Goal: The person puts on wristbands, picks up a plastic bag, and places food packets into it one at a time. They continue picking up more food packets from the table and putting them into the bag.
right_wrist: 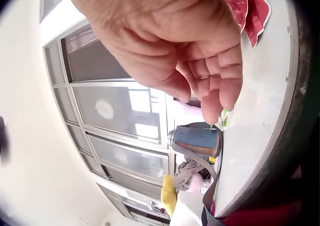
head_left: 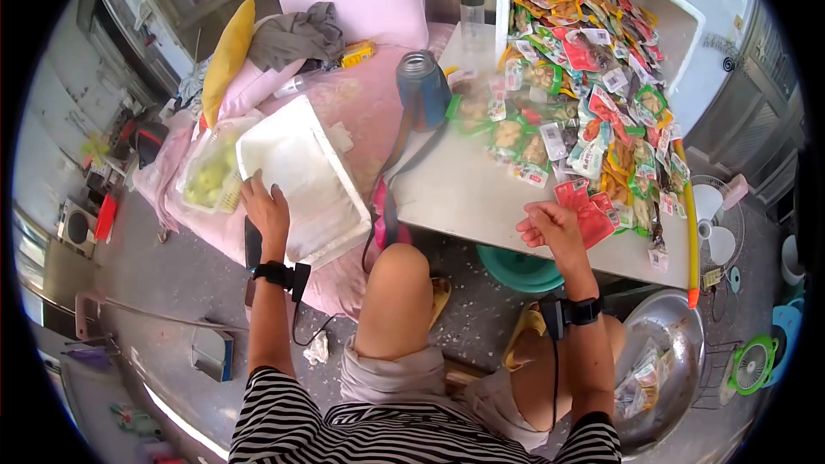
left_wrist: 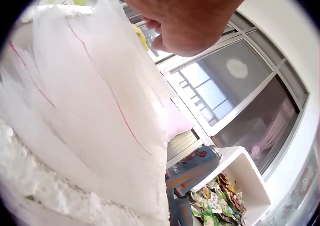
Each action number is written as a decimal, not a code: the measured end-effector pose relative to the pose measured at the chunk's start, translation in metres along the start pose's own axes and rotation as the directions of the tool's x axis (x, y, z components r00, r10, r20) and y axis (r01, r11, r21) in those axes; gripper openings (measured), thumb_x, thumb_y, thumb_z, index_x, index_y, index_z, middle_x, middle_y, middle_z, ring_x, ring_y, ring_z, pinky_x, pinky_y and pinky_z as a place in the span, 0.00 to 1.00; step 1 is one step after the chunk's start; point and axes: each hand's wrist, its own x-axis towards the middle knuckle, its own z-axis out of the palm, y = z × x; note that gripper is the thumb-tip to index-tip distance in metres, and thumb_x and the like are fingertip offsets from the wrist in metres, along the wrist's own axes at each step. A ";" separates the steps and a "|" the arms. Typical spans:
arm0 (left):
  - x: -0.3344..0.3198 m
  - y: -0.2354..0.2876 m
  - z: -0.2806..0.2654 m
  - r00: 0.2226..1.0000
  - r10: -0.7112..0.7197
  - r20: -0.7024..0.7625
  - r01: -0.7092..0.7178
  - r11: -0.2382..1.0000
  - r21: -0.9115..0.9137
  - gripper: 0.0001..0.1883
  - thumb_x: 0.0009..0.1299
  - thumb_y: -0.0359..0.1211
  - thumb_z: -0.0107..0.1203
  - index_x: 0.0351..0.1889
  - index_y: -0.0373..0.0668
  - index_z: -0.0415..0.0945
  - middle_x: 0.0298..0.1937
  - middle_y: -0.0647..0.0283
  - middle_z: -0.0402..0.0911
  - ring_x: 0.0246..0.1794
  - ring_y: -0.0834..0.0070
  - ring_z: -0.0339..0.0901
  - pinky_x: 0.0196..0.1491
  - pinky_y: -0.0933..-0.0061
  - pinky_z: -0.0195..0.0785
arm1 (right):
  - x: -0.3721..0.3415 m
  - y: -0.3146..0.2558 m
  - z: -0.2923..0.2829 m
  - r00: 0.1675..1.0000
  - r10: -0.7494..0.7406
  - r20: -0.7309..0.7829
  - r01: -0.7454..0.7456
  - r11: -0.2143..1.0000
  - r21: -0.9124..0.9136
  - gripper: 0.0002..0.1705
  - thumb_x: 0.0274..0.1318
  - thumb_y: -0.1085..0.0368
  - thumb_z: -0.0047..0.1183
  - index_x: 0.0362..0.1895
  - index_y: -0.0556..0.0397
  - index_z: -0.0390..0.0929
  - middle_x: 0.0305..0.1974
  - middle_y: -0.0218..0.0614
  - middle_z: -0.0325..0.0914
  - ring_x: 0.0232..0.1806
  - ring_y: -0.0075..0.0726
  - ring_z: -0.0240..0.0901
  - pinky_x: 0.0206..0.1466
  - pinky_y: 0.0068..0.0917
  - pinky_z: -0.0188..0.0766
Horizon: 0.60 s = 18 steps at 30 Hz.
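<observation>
In the head view, my left hand [head_left: 266, 210] is at the left rim of a white foam box [head_left: 301, 180]; whether it touches the rim I cannot tell. The left wrist view has this hand [left_wrist: 187, 16] above the box's whitish lining [left_wrist: 95, 96], fingers partly hidden. My right hand [head_left: 554, 232], palm partly up and fingers loosely bent, holds nothing beside red packets [head_left: 589, 215] on the white table [head_left: 464, 198]. Those bent fingers also show in the right wrist view, the hand [right_wrist: 185, 51] close to the red packets [right_wrist: 256, 16].
A large pile of snack packets [head_left: 593, 60] spills from a white container [head_left: 687, 13] onto the table. A blue-wrapped jar [head_left: 423, 94] and a clear bottle [head_left: 472, 17] stand left of it. Green fruit [head_left: 206, 180] lies beside the foam box. A metal basin [head_left: 687, 326] is at lower right.
</observation>
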 end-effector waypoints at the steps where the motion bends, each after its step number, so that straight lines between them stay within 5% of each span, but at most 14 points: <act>1: 0.001 -0.012 0.007 0.999 -0.037 -0.012 0.038 0.999 0.037 0.24 0.61 0.25 0.54 0.57 0.35 0.68 0.48 0.50 0.72 0.50 0.46 0.67 0.54 0.50 0.60 | 0.000 0.000 -0.002 1.000 -0.002 -0.008 0.003 1.000 0.004 0.14 0.66 0.63 0.48 0.48 0.60 0.76 0.32 0.39 0.82 0.27 0.23 0.77 0.30 0.19 0.74; 3: 0.003 -0.036 0.020 0.982 -0.182 0.046 0.177 0.979 0.103 0.28 0.61 0.28 0.54 0.61 0.33 0.65 0.53 0.47 0.71 0.54 0.41 0.65 0.55 0.48 0.61 | -0.001 -0.001 -0.004 1.000 -0.008 -0.024 0.008 1.000 0.012 0.14 0.66 0.62 0.48 0.47 0.60 0.76 0.32 0.39 0.82 0.27 0.23 0.77 0.29 0.19 0.74; 6: 0.004 -0.065 0.040 0.949 -0.151 0.276 0.081 0.964 0.251 0.29 0.61 0.31 0.54 0.61 0.34 0.65 0.52 0.44 0.75 0.52 0.41 0.69 0.55 0.49 0.62 | -0.003 0.000 -0.005 1.000 -0.028 -0.014 0.029 0.999 0.014 0.14 0.66 0.62 0.48 0.47 0.60 0.76 0.32 0.39 0.82 0.26 0.23 0.77 0.29 0.19 0.73; 7: 0.010 -0.073 0.041 0.882 -0.161 0.442 0.109 0.984 0.141 0.27 0.60 0.34 0.54 0.58 0.35 0.68 0.45 0.44 0.80 0.47 0.43 0.74 0.54 0.52 0.65 | -0.003 -0.001 -0.005 0.999 -0.031 -0.015 0.032 0.999 0.020 0.14 0.66 0.62 0.48 0.47 0.60 0.76 0.32 0.39 0.82 0.26 0.23 0.77 0.29 0.19 0.73; 16: 0.020 -0.031 0.007 0.968 -0.055 0.243 0.069 0.996 -0.050 0.08 0.55 0.27 0.58 0.33 0.38 0.82 0.32 0.51 0.81 0.37 0.52 0.76 0.42 0.57 0.69 | -0.013 0.005 -0.011 0.999 -0.044 -0.014 0.044 0.998 0.042 0.14 0.66 0.62 0.49 0.47 0.60 0.76 0.31 0.38 0.82 0.27 0.24 0.77 0.29 0.19 0.74; 18: 0.017 -0.006 -0.011 0.956 0.029 0.292 -0.004 0.996 -0.085 0.07 0.54 0.28 0.59 0.31 0.40 0.83 0.31 0.52 0.80 0.36 0.54 0.75 0.41 0.59 0.69 | -0.014 0.007 -0.011 0.999 -0.036 -0.018 0.036 0.999 0.038 0.14 0.65 0.62 0.49 0.47 0.60 0.76 0.31 0.38 0.82 0.27 0.24 0.77 0.29 0.19 0.74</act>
